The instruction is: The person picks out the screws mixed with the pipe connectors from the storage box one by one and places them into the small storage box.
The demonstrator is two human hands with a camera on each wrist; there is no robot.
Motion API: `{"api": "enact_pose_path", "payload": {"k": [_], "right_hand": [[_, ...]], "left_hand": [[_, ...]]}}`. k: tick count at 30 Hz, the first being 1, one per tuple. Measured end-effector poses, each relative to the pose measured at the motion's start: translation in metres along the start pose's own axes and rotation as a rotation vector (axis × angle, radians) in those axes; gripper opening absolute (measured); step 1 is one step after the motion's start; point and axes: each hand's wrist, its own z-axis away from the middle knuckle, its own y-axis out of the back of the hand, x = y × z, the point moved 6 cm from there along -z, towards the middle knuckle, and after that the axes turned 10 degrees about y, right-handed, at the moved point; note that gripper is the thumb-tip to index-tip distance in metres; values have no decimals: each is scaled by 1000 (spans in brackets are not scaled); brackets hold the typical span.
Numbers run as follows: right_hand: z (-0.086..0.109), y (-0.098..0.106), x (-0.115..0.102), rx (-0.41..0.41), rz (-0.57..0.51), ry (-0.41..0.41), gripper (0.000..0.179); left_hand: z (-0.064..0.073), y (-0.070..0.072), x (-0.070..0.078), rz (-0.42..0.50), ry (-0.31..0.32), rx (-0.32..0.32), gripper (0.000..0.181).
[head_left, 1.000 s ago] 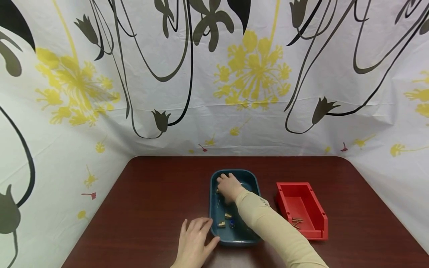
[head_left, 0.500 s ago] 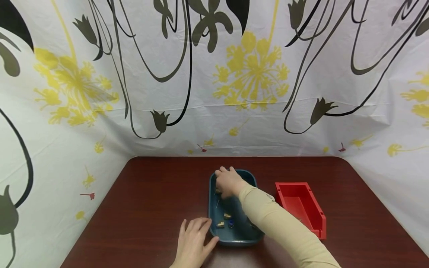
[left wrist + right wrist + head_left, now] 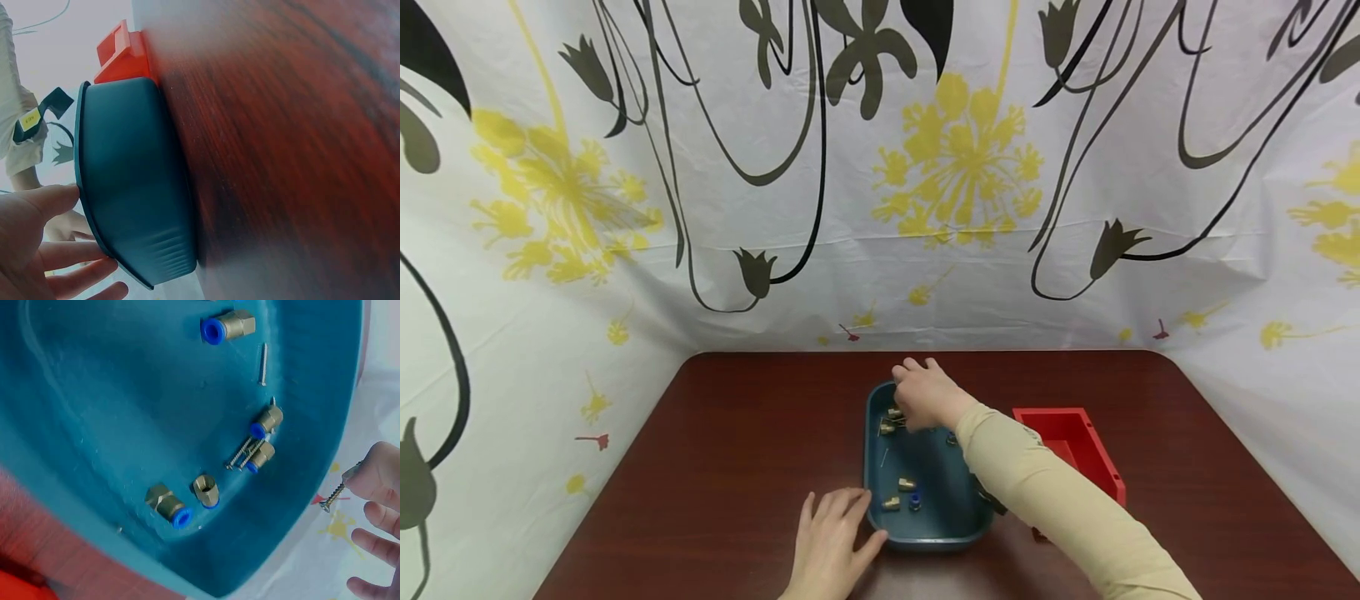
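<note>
In the right wrist view my right hand (image 3: 382, 487) pinches a screw (image 3: 335, 493) between thumb and index finger, outside the rim of a blue-green tray (image 3: 315, 425). From the head, this right hand (image 3: 928, 397) shows above the tray's far end. My left hand (image 3: 829, 537) lies at the tray's near left corner, fingers extended and touching its rim. The left wrist view has that left hand (image 3: 44, 250) against the tray's outer wall (image 3: 134, 175). Inside the tray are several brass fittings with blue collars (image 3: 236, 326) and a few loose screws (image 3: 264, 365).
A red bin (image 3: 1075, 442) stands right of the tray, partly covered by the right sleeve (image 3: 1067, 500). Both sit on a dark wood table (image 3: 760, 442). A patterned cloth (image 3: 865, 183) hangs behind the table's far edge.
My right hand has risen and moved slightly right from inside the tray's far left, uncovering fittings and screws there. The sleeve now covers more of the red bin. My left hand stays put.
</note>
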Motion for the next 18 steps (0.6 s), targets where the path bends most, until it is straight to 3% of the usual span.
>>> {"api": "enact_pose_path", "payload": {"k": [5,18], "right_hand": [[8,9,5,23,24,8,30],[40,39,20,101,22,51,32]], "left_hand": [[1,1,1,0,-6,23,45],[0,-2,-1,9,27,-30,47]]}}
